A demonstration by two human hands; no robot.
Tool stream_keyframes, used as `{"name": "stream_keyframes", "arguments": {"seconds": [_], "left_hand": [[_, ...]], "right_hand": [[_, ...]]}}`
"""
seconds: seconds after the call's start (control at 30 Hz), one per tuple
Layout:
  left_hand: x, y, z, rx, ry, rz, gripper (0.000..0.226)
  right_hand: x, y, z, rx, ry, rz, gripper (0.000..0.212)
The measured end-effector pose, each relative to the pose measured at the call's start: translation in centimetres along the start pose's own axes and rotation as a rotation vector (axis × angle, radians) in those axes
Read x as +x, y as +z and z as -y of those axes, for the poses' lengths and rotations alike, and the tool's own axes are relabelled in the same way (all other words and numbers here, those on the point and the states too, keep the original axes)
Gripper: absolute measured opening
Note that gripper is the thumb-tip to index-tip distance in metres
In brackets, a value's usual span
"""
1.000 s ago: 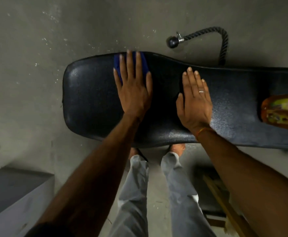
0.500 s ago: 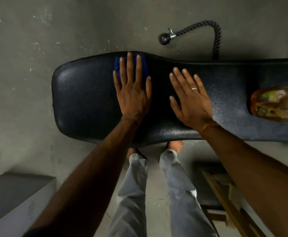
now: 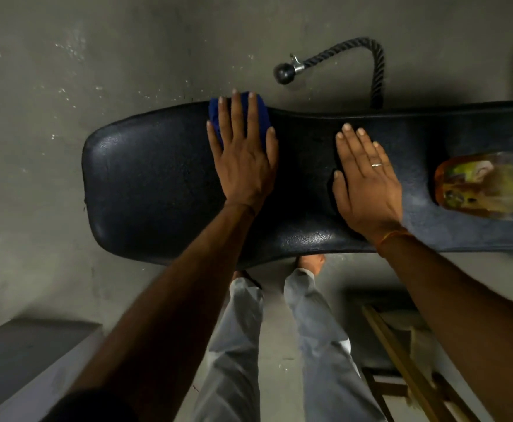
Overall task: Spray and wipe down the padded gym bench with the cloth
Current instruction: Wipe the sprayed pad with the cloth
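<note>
Cloth (image 3: 240, 117) (blue) on pebbled bench (image 3: 158, 184)

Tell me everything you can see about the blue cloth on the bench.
The blue cloth looks like soft, fuzzy fabric, bunched small. It lies at the far edge of the black padded bench, pressed flat under the left hand, whose spread fingers hide most of it. Only its blue edges show around the fingers.

no readable text; the bottle (image 3: 489, 185) label is blurred.
</note>
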State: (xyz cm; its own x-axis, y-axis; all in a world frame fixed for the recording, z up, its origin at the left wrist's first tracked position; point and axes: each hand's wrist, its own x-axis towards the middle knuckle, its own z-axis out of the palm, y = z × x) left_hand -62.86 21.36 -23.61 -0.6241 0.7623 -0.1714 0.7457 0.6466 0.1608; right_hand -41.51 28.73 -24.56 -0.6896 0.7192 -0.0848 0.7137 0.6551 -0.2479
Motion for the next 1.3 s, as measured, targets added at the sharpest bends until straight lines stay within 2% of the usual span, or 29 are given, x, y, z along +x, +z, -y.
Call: {"name": "stream_keyframes", "arguments": {"seconds": [0.17, 0.23, 0.33, 0.47, 0.53, 0.6, 0.7, 0.77, 0.83, 0.97, 1.03, 1.2, 1.3], "left_hand": [[-11.8, 0.9, -1.2, 0.028, 0.177, 0.133, 0.069], [-10.8, 1.2, -1.1, 0.025, 0.200, 0.142, 0.070], [-4.6, 0.7, -2.4, 0.037, 0.246, 0.088, 0.067], [1.1, 1.1, -5.4, 0.037, 0.087, 0.019, 0.065], [-0.9, 1.6, -6.0, 0.016, 0.086, 0.011, 0.065], [-5.7, 1.9, -6.3, 0.006, 0.194, 0.032, 0.066], [-12.2, 2.4, -6.3, 0.014, 0.281, 0.111, 0.068], [-12.0, 2.5, -6.3, 0.011, 0.287, 0.119, 0.068], [-8.8, 2.2, -6.9, 0.014, 0.294, 0.086, 0.066], [-1.5, 2.4, -9.4, 0.012, 0.141, -0.003, 0.063], [-1.2, 2.6, -10.2, -0.012, 0.105, -0.007, 0.063], [-10.6, 3.0, -9.7, 0.018, 0.305, 0.058, 0.065], [-9.9, 3.3, -10.1, 0.021, 0.353, 0.080, 0.064]], "right_hand": [[-0.2, -0.5, -0.3, 0.060, 0.070, -0.007, 0.060], [-0.3, -0.5, -0.6, 0.085, 0.044, 0.003, 0.059], [-0.4, -0.2, -0.8, 0.115, 0.040, -0.042, 0.057], [-0.7, 0.5, -0.9, 0.121, 0.150, -0.175, 0.053], [-0.7, 0.5, -1.0, 0.153, 0.213, -0.222, 0.052], [-0.7, 0.4, -1.0, 0.193, 0.240, -0.223, 0.052], [-0.9, -0.3, -2.1, 0.199, 0.206, -0.106, 0.056], [-1.4, -0.6, -3.5, 0.195, 0.090, -0.031, 0.057], [-1.8, -0.6, -4.9, 0.176, -0.014, -0.037, 0.056], [-2.2, 0.0, -5.3, 0.202, -0.042, -0.092, 0.059], [-2.5, -0.1, -5.5, 0.231, -0.018, -0.129, 0.060], [-2.7, -0.5, -5.2, 0.292, 0.067, -0.123, 0.061], [-2.9, -0.5, -5.1, 0.367, 0.104, -0.115, 0.064]]}}
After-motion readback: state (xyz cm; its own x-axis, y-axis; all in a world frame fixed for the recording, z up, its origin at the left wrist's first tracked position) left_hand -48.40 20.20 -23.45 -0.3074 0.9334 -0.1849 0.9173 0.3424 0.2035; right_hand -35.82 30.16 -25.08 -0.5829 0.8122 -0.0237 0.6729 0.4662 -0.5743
